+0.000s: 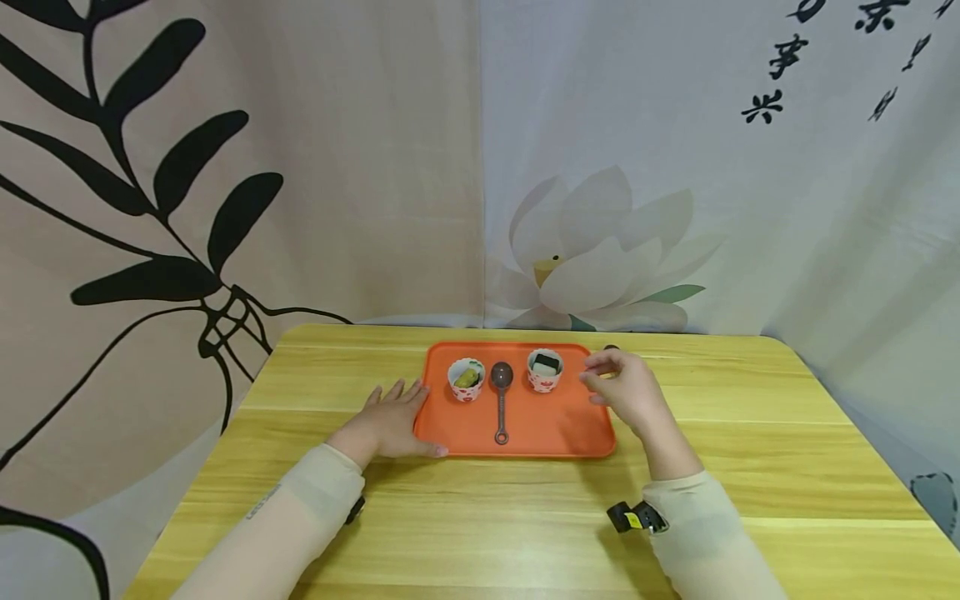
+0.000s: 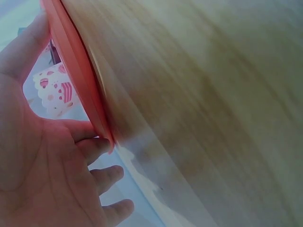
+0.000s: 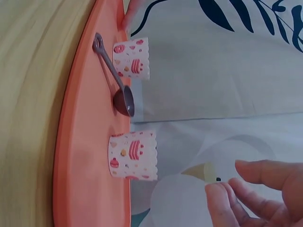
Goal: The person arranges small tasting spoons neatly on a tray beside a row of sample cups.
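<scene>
In the head view, the orange tray [image 1: 461,437] lies on the wooden table [image 1: 487,525], and its contents sit on it: the left cup [image 1: 466,392] on the tray's left half, the brown spoon [image 1: 501,379] at its middle, handle toward the near edge, and the right cup [image 1: 543,383] on its right half. The left hand [image 1: 390,423] lies spread wide at the tray's left edge, thumb at the near left corner. The right hand [image 1: 626,383] hangs at the tray's right edge, thumb and fingertips a narrow gap apart with nothing visible between them. A small dark thing [image 1: 611,347] shows just past the tray's far right corner, too hidden to identify.

The likeliest trouble is a tipped cup: both cups look light and upright, so a sideways brush from the right hand could topple the right one and spill its black-and-white piece [image 1: 546,365] across the tray. A push by the left hand could slide the whole tray, jolting both cups and swinging the loose spoon.

Beyond the tray, the cloth backdrop [image 1: 375,167] bears black brush characters; 事 and 兴 can be read, others are cut off or unclear. The left sleeve [image 1: 307,508] carries grey lettering too small to read. The cups show pink pictures but no legible brand.
</scene>
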The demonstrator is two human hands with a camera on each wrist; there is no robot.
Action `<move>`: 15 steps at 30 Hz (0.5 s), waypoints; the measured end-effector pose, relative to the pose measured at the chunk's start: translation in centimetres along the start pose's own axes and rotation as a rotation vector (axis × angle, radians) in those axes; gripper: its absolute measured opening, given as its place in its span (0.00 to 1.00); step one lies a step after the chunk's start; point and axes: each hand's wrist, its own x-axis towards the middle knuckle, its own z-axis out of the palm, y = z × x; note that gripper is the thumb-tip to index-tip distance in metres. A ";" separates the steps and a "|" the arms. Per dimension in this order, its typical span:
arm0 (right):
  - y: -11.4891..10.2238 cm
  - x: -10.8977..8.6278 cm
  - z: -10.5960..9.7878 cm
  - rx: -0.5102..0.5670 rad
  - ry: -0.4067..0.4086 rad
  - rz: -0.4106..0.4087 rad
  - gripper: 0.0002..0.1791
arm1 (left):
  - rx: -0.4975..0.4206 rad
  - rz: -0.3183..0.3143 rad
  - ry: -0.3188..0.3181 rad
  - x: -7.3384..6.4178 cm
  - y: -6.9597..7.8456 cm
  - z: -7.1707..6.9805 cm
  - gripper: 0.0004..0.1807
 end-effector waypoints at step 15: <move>1.7 0.8 -1.8 -0.064 0.064 -0.021 0.16 | 0.013 -0.006 -0.005 0.2 -0.1 0.2 0.67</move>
